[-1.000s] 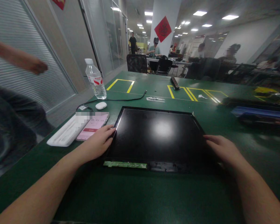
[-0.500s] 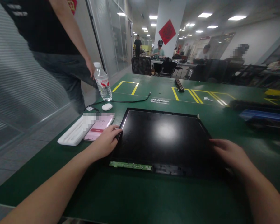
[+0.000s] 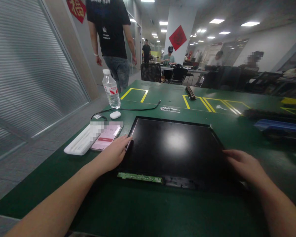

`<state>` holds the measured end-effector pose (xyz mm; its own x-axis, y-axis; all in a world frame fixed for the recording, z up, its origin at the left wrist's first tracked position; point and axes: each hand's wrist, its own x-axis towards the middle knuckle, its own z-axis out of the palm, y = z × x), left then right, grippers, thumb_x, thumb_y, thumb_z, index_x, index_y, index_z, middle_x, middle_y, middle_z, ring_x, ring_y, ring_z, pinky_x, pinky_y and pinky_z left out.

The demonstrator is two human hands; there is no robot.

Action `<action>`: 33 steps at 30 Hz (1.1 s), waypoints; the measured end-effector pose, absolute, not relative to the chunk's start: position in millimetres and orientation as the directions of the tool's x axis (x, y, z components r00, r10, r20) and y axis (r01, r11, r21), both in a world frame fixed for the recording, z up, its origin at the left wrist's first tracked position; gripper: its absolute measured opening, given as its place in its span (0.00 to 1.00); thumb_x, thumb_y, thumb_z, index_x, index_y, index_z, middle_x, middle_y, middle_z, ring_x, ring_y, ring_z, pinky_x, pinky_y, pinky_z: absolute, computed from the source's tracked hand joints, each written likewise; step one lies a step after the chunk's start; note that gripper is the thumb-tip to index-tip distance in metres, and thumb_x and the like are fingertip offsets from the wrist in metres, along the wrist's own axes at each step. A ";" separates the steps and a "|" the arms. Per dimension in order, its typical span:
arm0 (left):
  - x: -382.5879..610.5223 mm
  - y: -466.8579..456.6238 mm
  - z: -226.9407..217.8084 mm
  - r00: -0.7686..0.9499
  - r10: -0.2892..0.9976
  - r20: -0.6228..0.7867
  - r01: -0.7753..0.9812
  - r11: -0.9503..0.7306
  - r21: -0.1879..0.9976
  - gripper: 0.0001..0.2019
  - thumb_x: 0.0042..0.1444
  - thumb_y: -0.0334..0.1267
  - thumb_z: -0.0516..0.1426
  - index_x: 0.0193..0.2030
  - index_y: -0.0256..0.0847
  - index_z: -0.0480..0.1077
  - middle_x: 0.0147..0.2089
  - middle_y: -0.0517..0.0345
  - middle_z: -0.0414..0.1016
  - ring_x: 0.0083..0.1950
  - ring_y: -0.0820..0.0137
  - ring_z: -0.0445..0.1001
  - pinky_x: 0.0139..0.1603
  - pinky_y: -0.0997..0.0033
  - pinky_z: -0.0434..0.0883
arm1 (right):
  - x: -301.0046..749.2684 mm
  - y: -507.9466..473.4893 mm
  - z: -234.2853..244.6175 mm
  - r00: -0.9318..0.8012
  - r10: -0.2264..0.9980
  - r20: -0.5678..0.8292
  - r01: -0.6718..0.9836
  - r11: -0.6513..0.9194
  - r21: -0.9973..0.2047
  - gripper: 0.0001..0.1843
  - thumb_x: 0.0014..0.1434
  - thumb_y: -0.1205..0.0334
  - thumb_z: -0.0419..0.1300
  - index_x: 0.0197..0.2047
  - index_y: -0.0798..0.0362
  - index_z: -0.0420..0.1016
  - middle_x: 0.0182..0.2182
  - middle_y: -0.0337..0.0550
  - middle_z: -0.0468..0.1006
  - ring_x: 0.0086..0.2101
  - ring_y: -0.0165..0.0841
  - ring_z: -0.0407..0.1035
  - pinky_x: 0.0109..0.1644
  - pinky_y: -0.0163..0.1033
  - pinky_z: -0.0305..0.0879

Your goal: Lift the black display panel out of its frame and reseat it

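A black LCD screen panel (image 3: 167,148) lies face up on the green table (image 3: 177,210), with a bright reflection on its glass. Along its near edge runs a narrow green circuit board (image 3: 139,177), beside a dark strip. My left hand (image 3: 119,149) grips the panel's left edge, thumb and fingers along the frame. On the opposite edge, my right hand (image 3: 244,161) holds the frame; its fingertips are partly hidden under or behind the rim. Close to my left hand lies a phone (image 3: 106,140) with a lit pink screen.
Left of the phone is a white case-like object (image 3: 80,143). Behind them stand a white earbud case (image 3: 115,115), a water bottle (image 3: 111,90) and a black cable (image 3: 138,109). A dark ridged strip (image 3: 190,93) lies farther back. A person (image 3: 111,36) walks at the left.
The person at the left has walked farther away, past the bottle. My hands keep their hold on the panel, and the whole view has shifted slightly.
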<state>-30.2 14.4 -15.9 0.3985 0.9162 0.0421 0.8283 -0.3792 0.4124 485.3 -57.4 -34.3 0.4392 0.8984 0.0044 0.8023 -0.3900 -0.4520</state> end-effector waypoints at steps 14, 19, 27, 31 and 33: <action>-29.1 12.3 6.3 0.181 0.983 -0.023 0.569 -0.086 0.818 0.33 0.57 0.40 0.57 0.71 0.40 0.73 0.70 0.48 0.77 0.67 0.47 0.78 0.67 0.48 0.74 | 477.0 -55.4 -34.6 0.476 0.878 0.054 0.805 -0.409 -0.430 0.20 0.56 0.62 0.56 0.45 0.49 0.88 0.43 0.50 0.87 0.43 0.44 0.80 0.48 0.46 0.74; -21.4 9.6 10.1 0.050 0.972 -0.228 0.156 0.218 0.963 0.34 0.55 0.35 0.64 0.71 0.44 0.73 0.64 0.47 0.83 0.52 0.54 0.87 0.47 0.61 0.84 | 478.1 -55.4 -37.8 0.470 0.880 0.059 0.805 -0.400 -0.439 0.20 0.56 0.62 0.56 0.46 0.49 0.88 0.43 0.48 0.87 0.43 0.43 0.81 0.49 0.45 0.74; -9.0 5.8 10.4 0.007 0.900 -0.436 -0.182 0.430 0.884 0.37 0.56 0.24 0.64 0.74 0.41 0.67 0.44 0.50 0.90 0.33 0.61 0.88 0.32 0.68 0.83 | 480.3 -53.9 -44.6 0.448 0.889 0.097 0.805 -0.354 -0.477 0.19 0.56 0.63 0.56 0.44 0.48 0.88 0.46 0.49 0.87 0.45 0.44 0.81 0.51 0.46 0.76; -12.1 10.4 -3.1 0.025 0.914 -0.406 -0.269 0.397 0.877 0.39 0.48 0.28 0.72 0.69 0.44 0.72 0.58 0.49 0.87 0.47 0.55 0.89 0.43 0.65 0.86 | 480.2 -53.0 -44.8 0.441 0.893 0.087 0.801 -0.348 -0.487 0.19 0.55 0.65 0.56 0.42 0.48 0.88 0.46 0.49 0.87 0.46 0.45 0.81 0.53 0.48 0.76; -14.9 12.4 -8.7 0.087 0.910 -0.404 -0.266 0.413 0.871 0.44 0.43 0.30 0.76 0.70 0.44 0.71 0.58 0.47 0.86 0.49 0.51 0.89 0.45 0.60 0.86 | 479.5 -53.0 -44.7 0.438 0.894 0.091 0.803 -0.344 -0.487 0.18 0.55 0.65 0.56 0.41 0.48 0.88 0.46 0.48 0.87 0.47 0.44 0.81 0.53 0.48 0.76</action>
<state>-14.9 12.4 -8.7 0.0874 0.9104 -0.4045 -0.2660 0.4126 0.8712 479.5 -53.0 -44.7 0.4382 0.8943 0.0907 0.8026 -0.3438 -0.4875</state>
